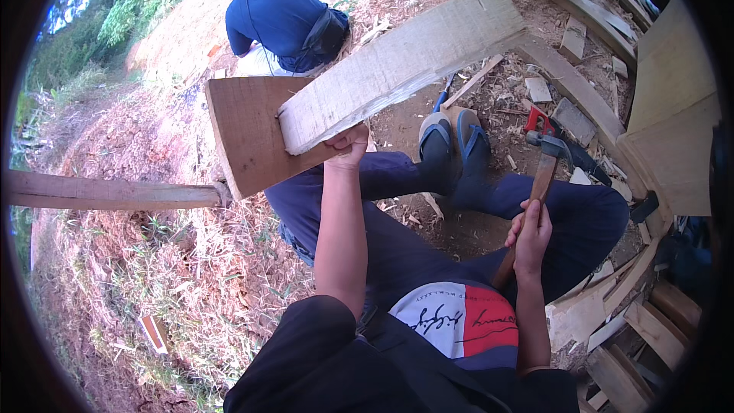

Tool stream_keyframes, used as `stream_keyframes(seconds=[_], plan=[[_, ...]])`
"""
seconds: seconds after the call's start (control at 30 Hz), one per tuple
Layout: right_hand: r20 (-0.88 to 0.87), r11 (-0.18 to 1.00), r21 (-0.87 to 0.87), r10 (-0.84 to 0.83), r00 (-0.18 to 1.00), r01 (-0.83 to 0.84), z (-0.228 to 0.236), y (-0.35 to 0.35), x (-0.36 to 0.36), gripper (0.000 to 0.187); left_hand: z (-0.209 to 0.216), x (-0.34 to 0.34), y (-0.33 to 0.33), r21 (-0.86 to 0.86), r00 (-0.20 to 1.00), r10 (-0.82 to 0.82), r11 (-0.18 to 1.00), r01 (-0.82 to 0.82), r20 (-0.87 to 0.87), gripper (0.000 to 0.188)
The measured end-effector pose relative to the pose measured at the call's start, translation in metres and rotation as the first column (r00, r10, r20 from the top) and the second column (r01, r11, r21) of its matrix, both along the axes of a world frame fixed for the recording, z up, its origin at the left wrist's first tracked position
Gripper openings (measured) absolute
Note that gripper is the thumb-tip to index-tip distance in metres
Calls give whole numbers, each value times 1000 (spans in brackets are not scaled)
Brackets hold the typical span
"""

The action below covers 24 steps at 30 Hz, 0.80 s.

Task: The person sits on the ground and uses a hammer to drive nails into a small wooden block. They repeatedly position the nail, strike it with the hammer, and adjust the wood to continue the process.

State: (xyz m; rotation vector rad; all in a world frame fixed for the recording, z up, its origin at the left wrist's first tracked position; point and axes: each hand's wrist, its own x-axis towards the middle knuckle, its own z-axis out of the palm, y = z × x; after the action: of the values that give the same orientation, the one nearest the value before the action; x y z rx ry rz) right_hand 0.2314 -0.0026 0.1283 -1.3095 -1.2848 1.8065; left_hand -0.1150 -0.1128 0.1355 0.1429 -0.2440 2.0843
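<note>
My left hand [348, 147], fingers curled, grips a wooden piece from below. It is a thick pale plank [405, 69] whose near end meets the face of a short, wide brown board [248, 134]. The plank slants up toward the far right. My right hand [529, 233] is wrapped around the wooden handle of a claw hammer [544, 172], held upright over my right leg with its metal head on top. Behind the hammer head shows a red-handled tool [538, 120], partly hidden.
A wooden bar [115, 190] runs from the left edge to the brown board; whether they touch, I cannot tell. A person in blue [283, 15] sits ahead. Wood offcuts [538, 90] and shavings litter the ground. Boards [665, 329] are stacked at right, beside a large wooden panel [673, 122].
</note>
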Motion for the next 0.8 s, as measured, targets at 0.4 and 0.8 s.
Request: stream_keyframes(seconds=[0.4,0.8], plan=[[-7,1000,23,-18,1000,18,14,5,-9,31,-59,-8,-17,-325,992,110,942,-83,64,40],[-342,989,18,-132,931,147,28,-29,-20,36,-120,-34,-36,-174,981,-66,984,33,-183,63]])
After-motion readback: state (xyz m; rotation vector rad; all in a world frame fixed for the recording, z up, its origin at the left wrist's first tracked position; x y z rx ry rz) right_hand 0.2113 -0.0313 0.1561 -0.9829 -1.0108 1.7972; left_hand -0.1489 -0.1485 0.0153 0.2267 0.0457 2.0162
